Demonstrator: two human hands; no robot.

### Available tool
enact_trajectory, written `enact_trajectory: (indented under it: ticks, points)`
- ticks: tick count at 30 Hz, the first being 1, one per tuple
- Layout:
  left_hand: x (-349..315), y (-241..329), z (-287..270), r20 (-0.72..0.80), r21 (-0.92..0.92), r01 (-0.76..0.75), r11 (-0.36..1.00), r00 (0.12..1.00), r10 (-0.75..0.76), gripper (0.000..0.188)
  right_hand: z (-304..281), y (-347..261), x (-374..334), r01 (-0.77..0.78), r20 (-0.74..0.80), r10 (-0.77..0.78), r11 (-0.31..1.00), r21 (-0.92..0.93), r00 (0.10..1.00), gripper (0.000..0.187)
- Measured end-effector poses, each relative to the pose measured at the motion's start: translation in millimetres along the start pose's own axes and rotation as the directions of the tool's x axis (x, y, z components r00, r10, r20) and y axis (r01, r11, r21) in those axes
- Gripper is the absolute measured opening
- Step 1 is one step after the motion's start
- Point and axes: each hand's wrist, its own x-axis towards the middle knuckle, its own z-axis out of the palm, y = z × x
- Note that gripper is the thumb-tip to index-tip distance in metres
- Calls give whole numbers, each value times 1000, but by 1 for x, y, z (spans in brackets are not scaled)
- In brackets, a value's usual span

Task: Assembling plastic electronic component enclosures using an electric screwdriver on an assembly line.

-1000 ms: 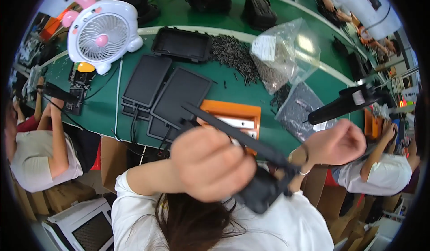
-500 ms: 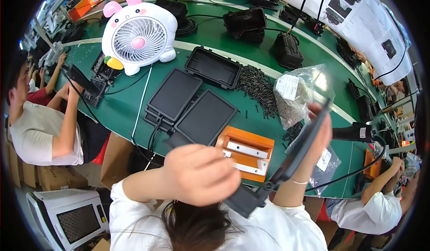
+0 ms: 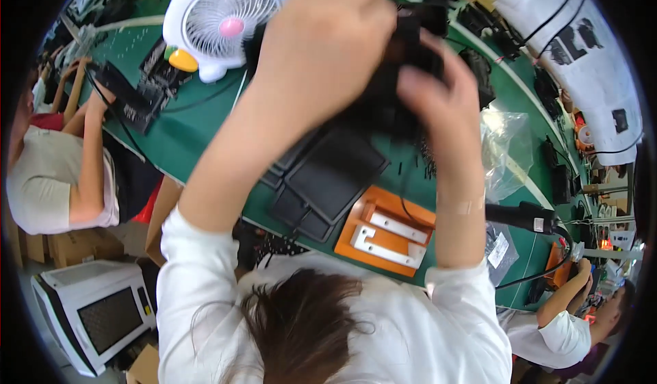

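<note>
My left hand [image 3: 332, 38] is closed around one side of a black plastic part [image 3: 384, 100], high over the far side of the bench. My right hand [image 3: 441, 93] grips its other side, with thumb and fingers bent round it. Both hands and the part are smeared by motion, so its exact shape cannot be made out. Below it lie flat black rectangular panels [image 3: 335, 175] with raised rims. Nearer me sits an orange block fixture [image 3: 383, 257] with white rails. Several black screws [image 3: 426, 161] show beside my right wrist; most of the pile is hidden.
A white rabbit-shaped fan [image 3: 233, 24] stands at the far left. Right of my right arm lie a clear plastic bag [image 3: 506, 151], a black corded tool [image 3: 520, 216] and another bag [image 3: 501, 250]. Co-workers sit on the left [image 3: 61, 172] and right [image 3: 554, 333].
Both hands have moved away from me to the far side of the bench. The hinged black piece held near my chest is gone from there; they now hold a black part together.
</note>
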Motion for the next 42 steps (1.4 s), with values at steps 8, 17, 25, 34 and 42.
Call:
enact_trajectory:
  ticks: [8, 17, 25, 34, 42]
  points:
    - [-83, -2, -16, 345, -259, 283, 923, 920, -185, 14, -112, 123, 228, -331, 32, 532, 479, 813, 846, 47]
    - [-198, 72, -63, 744, -89, 528, 845, 599, -295, 32, -98, 131, 223, -321, -37, 352, 887, 332, 935, 35]
    - [-195, 74, -60, 731, -262, 526, 809, 656, -190, 16, -6, 26, -6, 401, 745, 41, 823, -403, 665, 56]
    - [-102, 88, -32, 200, -970, 221, -105, 964, 177, 21, -38, 11, -149, 332, -97, -445, 780, -531, 890, 30]
    - [-98, -19, 94, 303, 25, 450, 893, 848, -436, 33, -94, -1, -181, 249, -123, -393, 763, -596, 911, 30]
